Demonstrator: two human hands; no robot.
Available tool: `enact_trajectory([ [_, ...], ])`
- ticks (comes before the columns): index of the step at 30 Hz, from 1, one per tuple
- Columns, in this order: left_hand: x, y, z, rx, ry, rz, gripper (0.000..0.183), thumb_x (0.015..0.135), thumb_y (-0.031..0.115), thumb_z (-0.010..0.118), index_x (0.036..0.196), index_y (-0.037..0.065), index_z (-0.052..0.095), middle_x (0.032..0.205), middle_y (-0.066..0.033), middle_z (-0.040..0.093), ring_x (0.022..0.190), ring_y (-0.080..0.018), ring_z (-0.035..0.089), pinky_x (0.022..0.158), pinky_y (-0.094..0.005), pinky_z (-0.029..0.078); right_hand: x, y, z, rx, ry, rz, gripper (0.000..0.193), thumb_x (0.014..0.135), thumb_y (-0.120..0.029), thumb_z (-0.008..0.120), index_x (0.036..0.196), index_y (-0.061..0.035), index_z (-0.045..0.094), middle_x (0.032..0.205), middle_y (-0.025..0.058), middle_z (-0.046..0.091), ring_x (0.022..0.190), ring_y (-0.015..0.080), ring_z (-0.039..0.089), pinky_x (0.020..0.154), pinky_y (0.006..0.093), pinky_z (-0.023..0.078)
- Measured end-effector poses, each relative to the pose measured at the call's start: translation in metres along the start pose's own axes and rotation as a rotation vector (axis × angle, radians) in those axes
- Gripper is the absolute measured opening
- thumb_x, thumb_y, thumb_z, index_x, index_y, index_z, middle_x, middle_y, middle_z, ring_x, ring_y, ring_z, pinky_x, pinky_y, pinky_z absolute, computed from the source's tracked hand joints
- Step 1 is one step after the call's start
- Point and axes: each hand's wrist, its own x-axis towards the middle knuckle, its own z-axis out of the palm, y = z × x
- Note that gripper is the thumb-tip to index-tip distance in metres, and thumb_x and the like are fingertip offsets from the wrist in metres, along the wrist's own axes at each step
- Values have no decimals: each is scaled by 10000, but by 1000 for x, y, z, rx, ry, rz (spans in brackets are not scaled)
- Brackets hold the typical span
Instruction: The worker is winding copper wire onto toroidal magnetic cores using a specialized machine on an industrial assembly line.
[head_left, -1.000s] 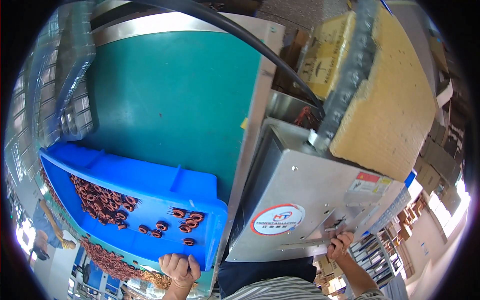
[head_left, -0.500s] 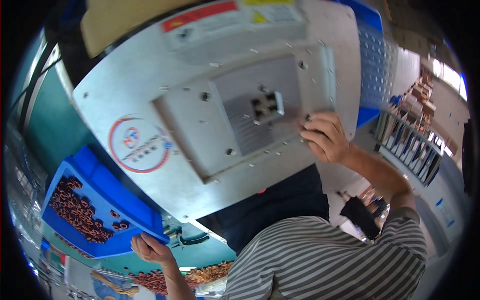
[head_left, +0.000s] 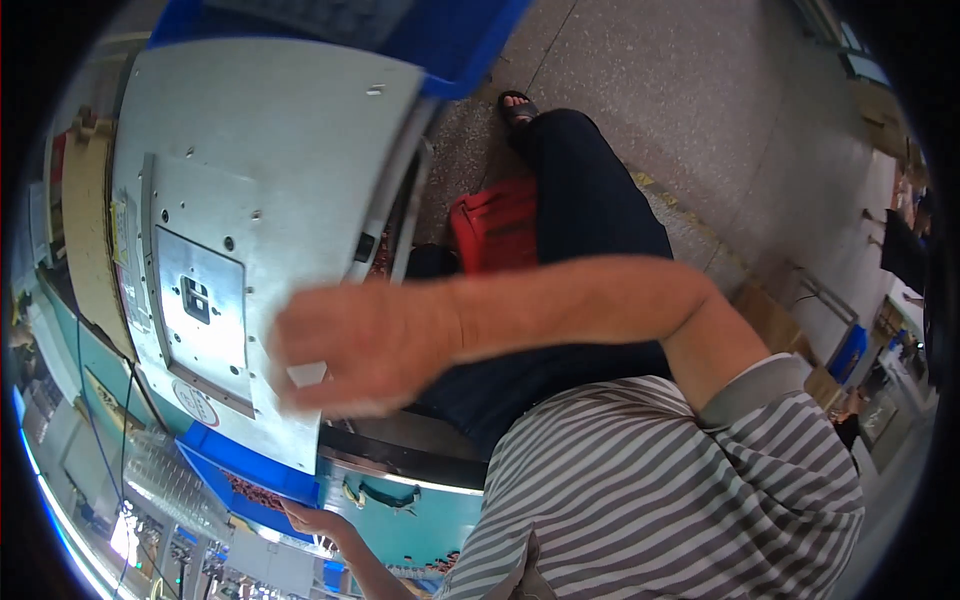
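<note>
Blue bin (head_left: 243, 456) holding reddish coils (head_left: 254, 492) sits on green table (head_left: 440, 515) by an edge of the metal box (head_left: 280, 125), left hand (head_left: 312, 520) at the bin's corner, grip too small to tell, right hand (head_left: 365, 340) well apart from it, blurred over the box's edge, can't tell whether it's closed.

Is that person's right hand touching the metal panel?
Cannot tell: the head view shows the blurred right hand in front of the metal panel, hiding any contact or gap.
</note>
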Motion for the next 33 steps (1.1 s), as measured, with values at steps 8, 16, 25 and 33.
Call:
enact_trajectory([
  [8, 6, 29, 4, -254, 4, -131, 490, 978, 347, 441, 1154, -63, 644, 1067, -205, 681, 906, -284, 667, 776, -385, 550, -174, -84, 3, 394, -444, 171, 154, 882, -190, 533, 787, -70, 545, 765, 83, 573, 812, 278, 576, 713, 422, 475],
  [16, 12, 48, -7, -9, -74, -100, 655, 1004, 529, 355, 1211, -34, 617, 1098, -182, 676, 981, -284, 640, 869, -376, 493, -210, -62, -14, 98, -956, 585, 125, 786, -121, 597, 848, -22, 643, 877, 193, 683, 891, 370, 665, 771, 479, 527],
  [25, 3, 77, 8, 147, -209, -139, 789, 984, 573, 351, 1372, -113, 405, 1388, -285, 459, 1275, -389, 459, 1072, -395, 343, -214, -60, -54, 19, -912, 652, 188, 770, -119, 628, 903, -28, 725, 974, 188, 707, 917, 340, 691, 786, 450, 550],
  [33, 8, 85, 15, 192, -253, -269, 665, 1013, 456, 345, 1392, -90, 391, 1406, -268, 450, 1287, -368, 459, 1074, -384, 347, -213, -52, -67, -6, -942, 705, 209, 791, -137, 609, 932, -48, 734, 1000, 166, 712, 943, 320, 691, 792, 441, 550],
])
